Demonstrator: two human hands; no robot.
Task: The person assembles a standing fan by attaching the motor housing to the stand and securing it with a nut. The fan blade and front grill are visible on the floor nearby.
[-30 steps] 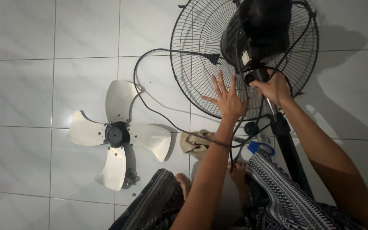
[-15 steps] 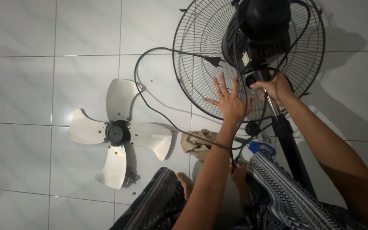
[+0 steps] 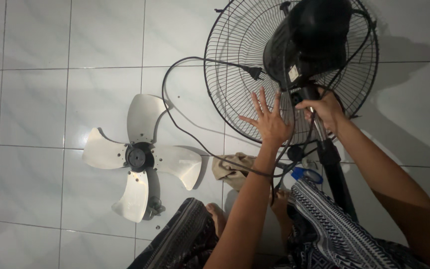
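Note:
A black wire fan guard (image 3: 235, 65) with the black motor housing (image 3: 314, 37) behind it stands on a dark pole (image 3: 337, 177). My left hand (image 3: 270, 121) lies flat with spread fingers against the lower part of the guard. My right hand (image 3: 324, 110) is closed around the neck of the pole just under the motor. A black power cord (image 3: 175, 99) with its plug (image 3: 253, 73) loops over the guard and down past my left forearm.
A white four-blade fan propeller (image 3: 140, 157) with a black hub lies on the white tiled floor at left. A beige cloth (image 3: 230, 167) and a small blue object (image 3: 304, 174) lie near my knees. My patterned trousers (image 3: 334, 229) and bare feet fill the bottom.
The view has shifted slightly, so the fan and both hands sit a little further right. Both hands keep the same hold on the guard and pole.

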